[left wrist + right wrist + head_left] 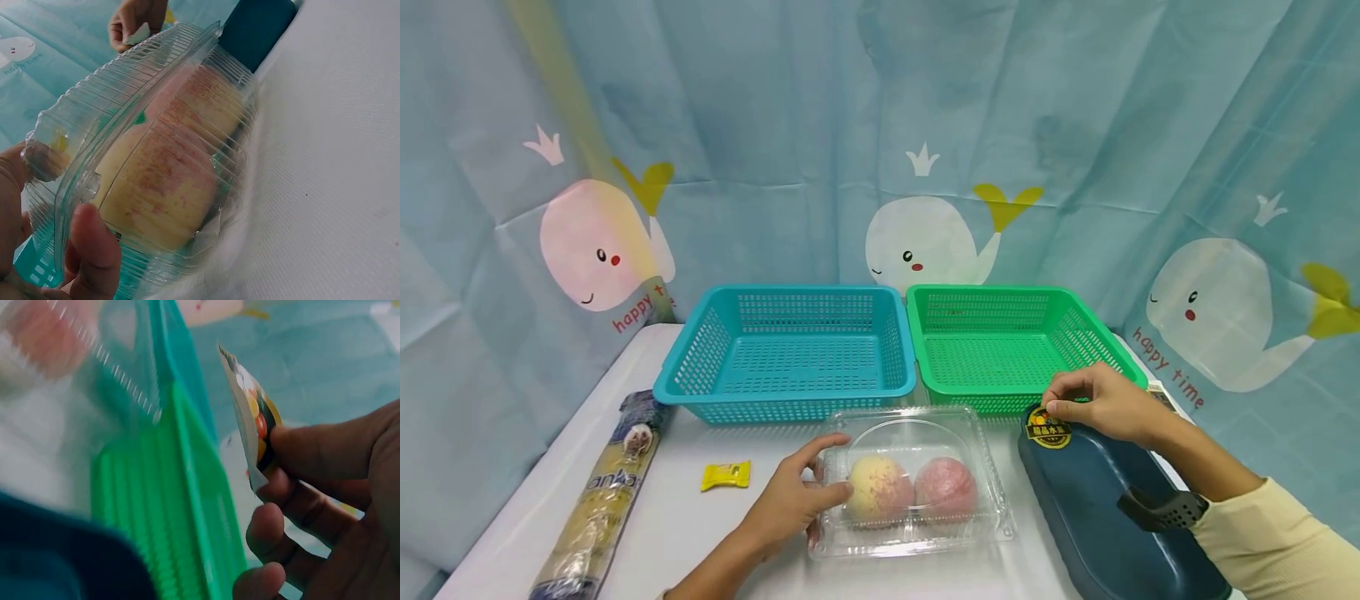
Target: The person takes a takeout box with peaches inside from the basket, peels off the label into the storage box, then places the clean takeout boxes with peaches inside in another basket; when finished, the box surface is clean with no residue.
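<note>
A clear plastic clamshell box (917, 542) with two peaches, one yellowish (880, 490) and one pink (946, 490), sits closed on the table in the head view. My left hand (793, 496) grips its left side; in the left wrist view the thumb and fingers bend around the ridged edge. Between thumb and forefinger, my right hand (1101, 406) pinches a black and gold fruit sticker (264, 428) with a pale back, bowed slightly. From the head, that sticker appears over the far end of a dark blue lidded case (1097, 508).
A blue basket (782, 392) and a green basket (1022, 390) stand side by side at the back. At the left lie a long plastic packet (598, 500) and a small yellow wrapped snack (726, 475). A whale-print curtain (805, 125) hangs behind.
</note>
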The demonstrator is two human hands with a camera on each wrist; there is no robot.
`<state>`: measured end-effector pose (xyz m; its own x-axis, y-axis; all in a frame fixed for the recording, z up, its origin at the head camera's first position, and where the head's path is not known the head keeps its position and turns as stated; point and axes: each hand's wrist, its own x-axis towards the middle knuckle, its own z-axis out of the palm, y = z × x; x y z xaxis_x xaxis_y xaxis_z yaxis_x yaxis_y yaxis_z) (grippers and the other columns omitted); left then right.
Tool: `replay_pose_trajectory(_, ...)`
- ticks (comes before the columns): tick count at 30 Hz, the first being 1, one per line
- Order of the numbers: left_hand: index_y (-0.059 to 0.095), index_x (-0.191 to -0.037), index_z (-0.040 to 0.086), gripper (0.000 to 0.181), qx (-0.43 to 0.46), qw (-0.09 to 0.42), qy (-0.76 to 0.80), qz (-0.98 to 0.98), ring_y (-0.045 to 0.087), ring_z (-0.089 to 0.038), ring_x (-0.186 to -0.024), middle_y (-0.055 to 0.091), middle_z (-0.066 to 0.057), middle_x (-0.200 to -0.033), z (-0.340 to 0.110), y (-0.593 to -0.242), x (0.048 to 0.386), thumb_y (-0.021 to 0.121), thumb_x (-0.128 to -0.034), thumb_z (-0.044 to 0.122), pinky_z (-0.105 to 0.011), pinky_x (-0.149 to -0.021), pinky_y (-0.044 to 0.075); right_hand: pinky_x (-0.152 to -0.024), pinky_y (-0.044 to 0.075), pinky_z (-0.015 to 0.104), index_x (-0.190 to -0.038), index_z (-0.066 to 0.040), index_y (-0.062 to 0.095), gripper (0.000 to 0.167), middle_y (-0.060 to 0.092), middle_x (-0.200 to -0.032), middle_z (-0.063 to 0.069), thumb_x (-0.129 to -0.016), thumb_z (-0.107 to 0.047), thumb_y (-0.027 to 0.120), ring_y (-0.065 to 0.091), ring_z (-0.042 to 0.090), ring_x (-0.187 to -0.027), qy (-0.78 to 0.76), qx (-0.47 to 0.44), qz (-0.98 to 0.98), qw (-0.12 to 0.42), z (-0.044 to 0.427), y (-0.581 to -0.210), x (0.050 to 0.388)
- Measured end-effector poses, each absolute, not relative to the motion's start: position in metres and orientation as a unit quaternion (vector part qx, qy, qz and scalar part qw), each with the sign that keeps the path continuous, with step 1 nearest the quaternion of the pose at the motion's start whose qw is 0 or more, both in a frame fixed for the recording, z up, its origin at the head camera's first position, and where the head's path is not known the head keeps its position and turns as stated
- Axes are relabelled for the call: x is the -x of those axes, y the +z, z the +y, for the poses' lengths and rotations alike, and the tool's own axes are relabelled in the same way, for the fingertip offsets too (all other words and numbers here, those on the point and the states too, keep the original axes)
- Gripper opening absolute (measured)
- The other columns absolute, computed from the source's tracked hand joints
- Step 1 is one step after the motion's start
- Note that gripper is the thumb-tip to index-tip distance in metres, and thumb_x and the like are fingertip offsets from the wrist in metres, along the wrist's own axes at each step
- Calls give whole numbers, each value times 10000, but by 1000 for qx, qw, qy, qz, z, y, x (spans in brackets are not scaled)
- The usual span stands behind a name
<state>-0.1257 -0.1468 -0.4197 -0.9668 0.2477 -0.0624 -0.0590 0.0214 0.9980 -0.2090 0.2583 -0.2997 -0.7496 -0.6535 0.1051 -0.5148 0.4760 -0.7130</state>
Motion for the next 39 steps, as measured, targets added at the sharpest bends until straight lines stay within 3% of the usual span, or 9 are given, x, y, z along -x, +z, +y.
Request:
replay_pose_trajectory(9,498,-1387,141,620,-68,115,701,701,370,-118,-388,301,-138,-914,-146,-420,126,752,-824,84,-298,-304,432,-492,426,327,-891,-81,691,89,576,-764,10,-945,-96,621,484,182,-586,-393,302,856,148,294,-327,218)
replay_pose_trajectory(22,504,-1383,148,624,-64,117,702,700,371,-127,-384,299,-137,-919,-146,-421,126,760,-818,81,-288,-309,430,-474,422,269,-873,-40,679,103,581,-756,2,-940,-67,606,503,171,-594,-395,278,849,215,322,-378,225)
replay_pose_trajectory(27,506,-1382,148,623,-64,118,702,700,367,-127,-380,300,-139,-921,-146,-421,126,761,-817,86,-283,-312,430,-474,412,235,-845,-23,676,109,592,-747,-21,-927,-65,618,505,90,-616,-388,287,842,240,327,-391,225)
replay_pose_trajectory(39,499,-1387,127,637,-62,112,702,701,367,-125,-382,299,-134,-909,-147,-421,126,766,-811,82,-291,-309,433,-539,451,240,-802,-68,686,101,604,-751,-34,-891,-33,655,525,69,-658,-339,281,876,197,326,-402,222)
